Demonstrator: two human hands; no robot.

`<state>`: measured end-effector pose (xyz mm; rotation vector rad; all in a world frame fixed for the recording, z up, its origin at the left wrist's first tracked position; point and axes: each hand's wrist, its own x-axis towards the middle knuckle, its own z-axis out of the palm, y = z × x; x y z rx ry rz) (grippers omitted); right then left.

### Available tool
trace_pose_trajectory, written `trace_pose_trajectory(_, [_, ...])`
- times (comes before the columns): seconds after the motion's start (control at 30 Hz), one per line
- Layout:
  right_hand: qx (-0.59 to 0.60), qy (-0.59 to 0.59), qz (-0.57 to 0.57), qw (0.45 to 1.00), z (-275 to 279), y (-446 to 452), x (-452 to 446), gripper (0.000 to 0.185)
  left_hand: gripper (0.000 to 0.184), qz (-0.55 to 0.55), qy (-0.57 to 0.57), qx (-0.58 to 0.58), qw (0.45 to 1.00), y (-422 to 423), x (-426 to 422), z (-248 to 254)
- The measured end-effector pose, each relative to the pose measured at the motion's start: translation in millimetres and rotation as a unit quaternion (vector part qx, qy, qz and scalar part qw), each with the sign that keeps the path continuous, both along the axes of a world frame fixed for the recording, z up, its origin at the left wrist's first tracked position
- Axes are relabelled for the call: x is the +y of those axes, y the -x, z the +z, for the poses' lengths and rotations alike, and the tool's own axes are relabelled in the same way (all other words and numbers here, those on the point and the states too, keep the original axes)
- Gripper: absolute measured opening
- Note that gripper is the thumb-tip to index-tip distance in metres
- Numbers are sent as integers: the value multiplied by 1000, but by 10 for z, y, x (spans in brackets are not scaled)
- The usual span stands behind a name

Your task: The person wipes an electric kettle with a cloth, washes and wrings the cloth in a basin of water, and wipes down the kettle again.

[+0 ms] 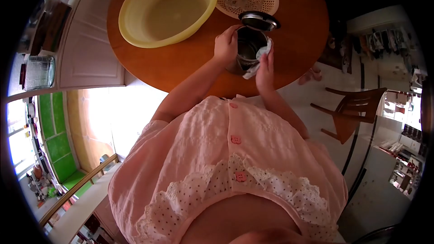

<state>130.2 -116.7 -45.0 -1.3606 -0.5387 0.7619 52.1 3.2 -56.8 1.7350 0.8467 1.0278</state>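
Pink blouse point(194, 140) faced one wooden table point(300, 40), left hand point(226, 45) gripping one metal pot point(248, 47), right hand point(266, 70) one white cloth point(263, 52), chair point(342, 127) at three o'clock.

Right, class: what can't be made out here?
Head view, metal container: base hidden by its own body, some rim by the white cloth.
Head view, yellow basin: far rim cut off by the top edge.
Head view, clear items in the colander: too small to identify.
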Motion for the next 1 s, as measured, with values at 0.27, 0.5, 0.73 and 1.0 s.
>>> trace_pose_trajectory(0.27, [-1,-37,10,999,-131,-5,-6,49,23,20,-26,59,998,0,-33,51])
trace_pose_trajectory(0.5, [66,2,-34,997,-99,-180,156,47,23,-18,3,-8,1000,-1,8,-33])
trace_pose_trajectory(0.73, [-7,-47,-1,999,-109,-49,35,46,23,20,-6,72,997,-1,-46,96])
trace_pose_trajectory(1.0, [95,-48,-36,994,-174,46,-37,48,24,-8,9,-6,1000,-24,-21,-29])
